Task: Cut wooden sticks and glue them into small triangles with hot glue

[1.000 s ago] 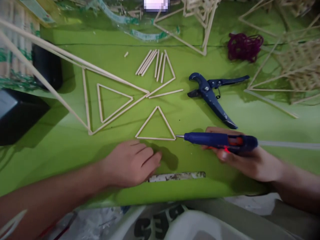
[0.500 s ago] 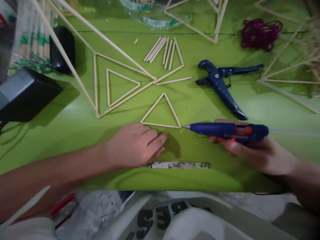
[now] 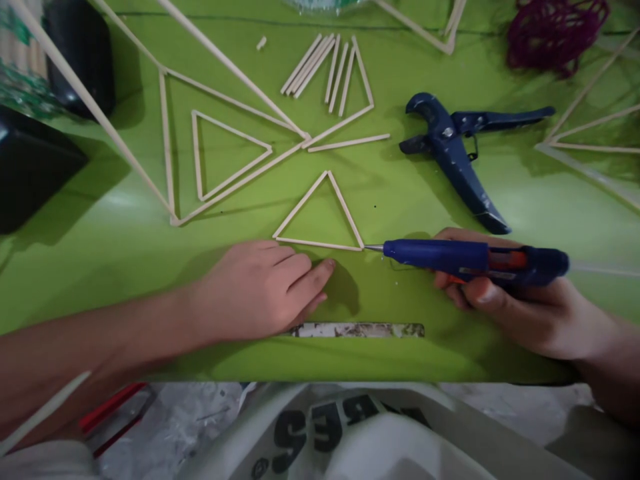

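Observation:
My right hand [image 3: 530,313] is wrapped round a blue hot glue gun [image 3: 435,257] with an orange trigger. Its metal nozzle touches the lower right corner of a small triangle of thin wooden sticks [image 3: 320,244] lying flat. My left hand [image 3: 265,287] rests palm down just below the triangle's lower left side, index finger extended and the others loosely bent, with nothing visible in it. A stained flat strip [image 3: 360,330] lies beside that hand, one end partly covered by it.
Blue pipe cutters [image 3: 445,153] lie at right. Several short sticks [image 3: 310,67] and a larger stick frame [image 3: 235,185], around another triangle [image 3: 197,157], lie beyond. Purple string [image 3: 555,33] sits at back right; dark objects [image 3: 35,167] stand at left.
The view has shifted closer, so surrounding things sit higher or further outward. The glue gun's nozzle stays at the triangle's corner, and its red light no longer shows. My left hand has barely moved.

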Action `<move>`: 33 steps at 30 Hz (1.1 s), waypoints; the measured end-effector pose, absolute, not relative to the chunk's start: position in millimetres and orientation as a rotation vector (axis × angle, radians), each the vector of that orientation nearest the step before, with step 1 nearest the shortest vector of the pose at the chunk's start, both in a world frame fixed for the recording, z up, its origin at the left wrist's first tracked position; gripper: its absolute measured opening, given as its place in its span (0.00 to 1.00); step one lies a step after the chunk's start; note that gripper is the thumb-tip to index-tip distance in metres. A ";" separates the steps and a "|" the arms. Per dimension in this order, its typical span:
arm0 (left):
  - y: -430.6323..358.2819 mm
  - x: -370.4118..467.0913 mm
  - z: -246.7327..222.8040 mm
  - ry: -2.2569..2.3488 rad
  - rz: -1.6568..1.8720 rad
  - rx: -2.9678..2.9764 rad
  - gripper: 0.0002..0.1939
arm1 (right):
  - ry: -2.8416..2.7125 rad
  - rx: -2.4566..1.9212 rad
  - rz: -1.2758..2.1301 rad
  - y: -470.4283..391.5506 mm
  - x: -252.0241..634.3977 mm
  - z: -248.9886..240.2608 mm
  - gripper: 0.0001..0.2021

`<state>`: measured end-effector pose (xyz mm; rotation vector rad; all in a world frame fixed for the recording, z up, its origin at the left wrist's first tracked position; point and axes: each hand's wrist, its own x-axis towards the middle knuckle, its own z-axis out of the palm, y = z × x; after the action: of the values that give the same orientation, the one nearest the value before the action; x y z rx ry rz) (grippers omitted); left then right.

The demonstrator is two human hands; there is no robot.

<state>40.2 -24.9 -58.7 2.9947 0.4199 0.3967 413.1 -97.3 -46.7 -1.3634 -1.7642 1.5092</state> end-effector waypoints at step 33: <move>-23.8 40.1 -58.9 0.478 0.253 2.922 0.18 | -1.761 -1.351 1.533 -95.0 410.4 -50.3 0.12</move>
<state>40.1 -23.8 -58.9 2.9220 0.4775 0.2528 410.4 -95.0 -50.3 -1.3514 -1.7607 1.5329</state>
